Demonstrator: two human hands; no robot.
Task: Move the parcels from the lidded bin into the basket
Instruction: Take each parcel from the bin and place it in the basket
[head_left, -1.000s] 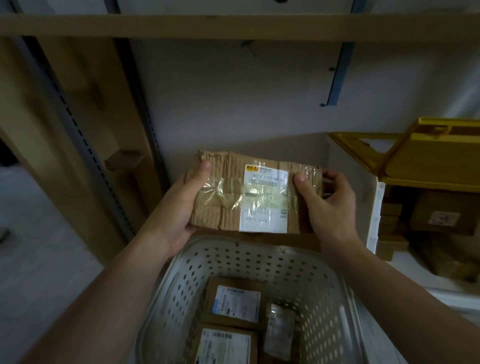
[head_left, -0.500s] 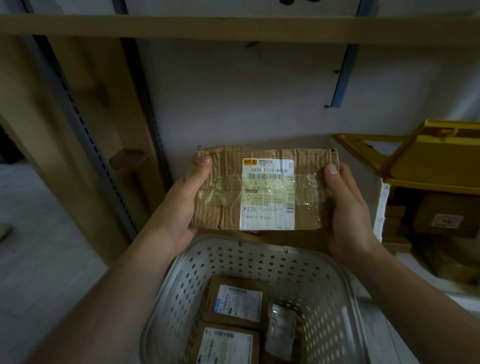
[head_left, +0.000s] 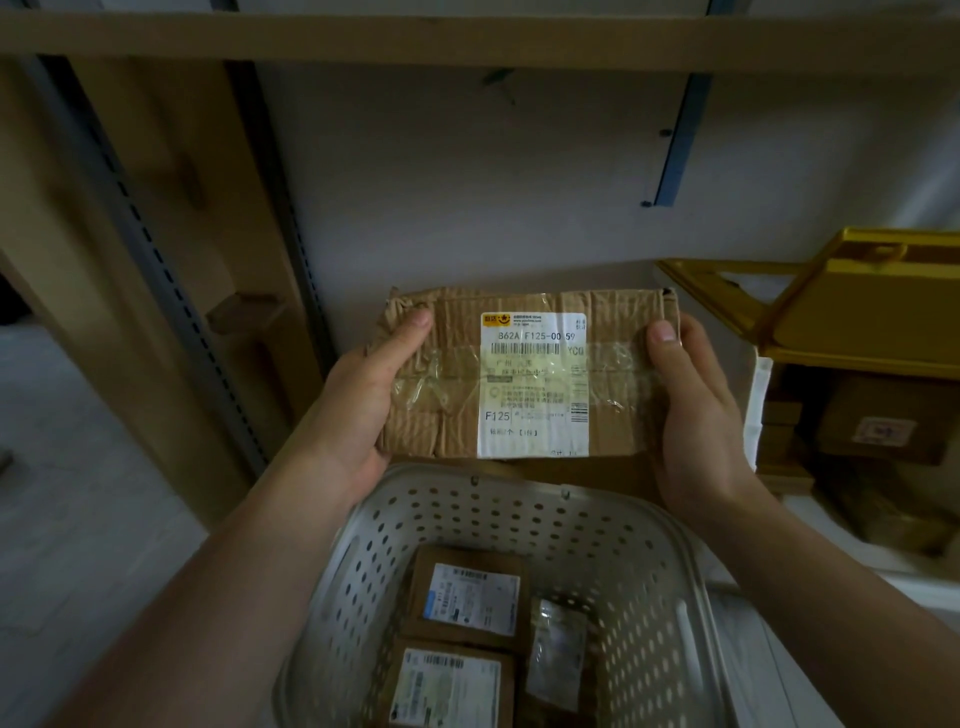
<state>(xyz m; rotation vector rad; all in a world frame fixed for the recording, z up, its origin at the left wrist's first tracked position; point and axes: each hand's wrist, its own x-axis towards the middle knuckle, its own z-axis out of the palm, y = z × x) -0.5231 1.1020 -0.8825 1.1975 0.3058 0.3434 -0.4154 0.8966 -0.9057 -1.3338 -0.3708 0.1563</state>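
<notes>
- Parcel (head_left: 524, 374) now sits flat in our hands, left hand (head_left: 363, 400) and right hand (head_left: 691, 410) gripping its ends; the right slid outward.
- Basket (head_left: 670, 561) waits at 6 o'clock; we think dropping comes next.

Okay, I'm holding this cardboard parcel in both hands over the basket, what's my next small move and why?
Probably lower the parcel toward you into the basket: both the left hand and right hand grip its ends above the far rim, and open floor shows behind the three parcels inside.

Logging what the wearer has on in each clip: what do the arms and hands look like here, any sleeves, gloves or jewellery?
Both forearms are bare up to the frame edge, with no sleeves in view. The left hand and right hand wear no gloves, and no rings, watch or wristband show. Thumbnails look short and unpainted.
</notes>
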